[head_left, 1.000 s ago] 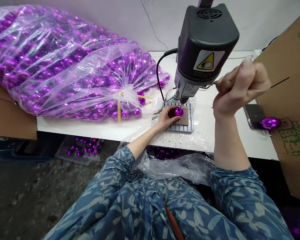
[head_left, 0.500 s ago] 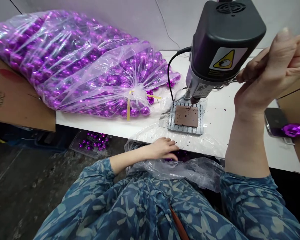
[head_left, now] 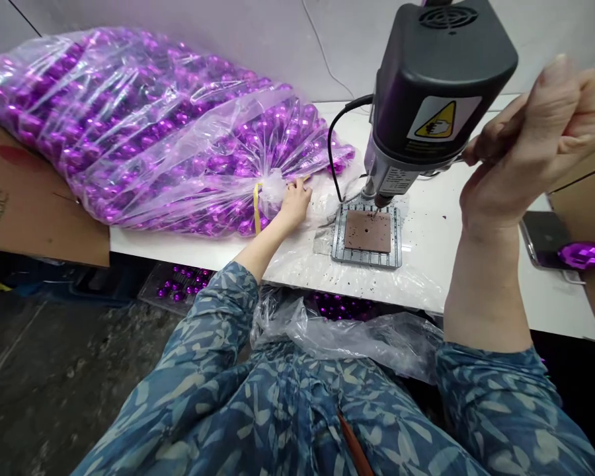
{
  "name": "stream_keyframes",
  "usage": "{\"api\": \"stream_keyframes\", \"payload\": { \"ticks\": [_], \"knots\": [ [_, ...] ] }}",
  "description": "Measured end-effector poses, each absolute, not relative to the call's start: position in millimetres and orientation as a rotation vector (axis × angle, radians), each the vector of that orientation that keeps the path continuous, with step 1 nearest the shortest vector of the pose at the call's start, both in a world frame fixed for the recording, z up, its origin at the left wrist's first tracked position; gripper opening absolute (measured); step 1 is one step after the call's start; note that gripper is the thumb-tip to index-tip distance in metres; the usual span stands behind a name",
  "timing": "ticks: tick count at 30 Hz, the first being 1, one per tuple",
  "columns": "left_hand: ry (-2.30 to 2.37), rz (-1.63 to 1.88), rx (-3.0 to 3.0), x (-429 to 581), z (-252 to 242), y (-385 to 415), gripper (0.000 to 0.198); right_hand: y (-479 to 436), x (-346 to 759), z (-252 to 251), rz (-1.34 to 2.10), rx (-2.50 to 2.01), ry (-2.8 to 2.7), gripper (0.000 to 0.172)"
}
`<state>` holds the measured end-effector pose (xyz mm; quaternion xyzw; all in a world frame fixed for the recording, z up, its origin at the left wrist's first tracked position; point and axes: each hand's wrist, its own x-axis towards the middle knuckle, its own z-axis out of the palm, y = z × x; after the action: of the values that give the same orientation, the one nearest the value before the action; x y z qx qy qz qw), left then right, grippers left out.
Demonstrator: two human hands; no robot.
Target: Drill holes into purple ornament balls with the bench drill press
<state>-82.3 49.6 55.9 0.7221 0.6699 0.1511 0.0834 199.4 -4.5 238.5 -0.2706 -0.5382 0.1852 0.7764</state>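
Left hand (head_left: 295,206) has moved up from 6 o'clock to the tied neck of the clear plastic bag (head_left: 272,186), fingers spread, holding nothing. Right hand (head_left: 528,149), at 2 o'clock, closed on a thin metal pin (head_left: 465,158), partly hidden. Stock: purple mirrored baubles (head_left: 143,139), most still bagged at 10 o'clock; one on a phone (head_left: 540,238) at 3 o'clock. Bench drill (head_left: 436,86) and wire-grid jig (head_left: 367,258) stand at 12 o'clock on the white counter (head_left: 441,264).

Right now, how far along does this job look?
Looks done: one faceted purple ball lies beside the phone. In hand: the left hand touches the bag by its tied neck; the right hand pinches something thin. Left: the bag looks full, and the drill's plate holds no ball.
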Motion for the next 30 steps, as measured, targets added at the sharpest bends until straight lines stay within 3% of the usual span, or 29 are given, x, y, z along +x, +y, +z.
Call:
{"api": "stream_keyframes", "payload": {
  "ticks": [4,6,11,15,18,30],
  "knots": [
    [1.605,1.092,1.981,-84,64,32,0.043,-1,201,236,0.386,-0.571,-1.176,0.068],
    [1.359,1.232,1.742,-79,63,18,0.049,-1,200,236,0.381,-0.564,-1.181,0.068],
    [0.907,1.136,1.141,-50,49,-19,0.057,-4,198,238,0.364,-0.545,-1.215,0.067],
    [0.83,1.093,0.926,-30,35,-30,0.055,-6,197,240,0.366,-0.558,-1.211,0.067],
    [0.848,1.137,0.943,-18,26,-28,0.049,-7,196,239,0.362,-0.564,-1.227,0.063],
    [0.907,1.183,1.352,15,-4,4,0.07,-10,197,240,0.361,-0.581,-1.252,0.066]
  ]
}}
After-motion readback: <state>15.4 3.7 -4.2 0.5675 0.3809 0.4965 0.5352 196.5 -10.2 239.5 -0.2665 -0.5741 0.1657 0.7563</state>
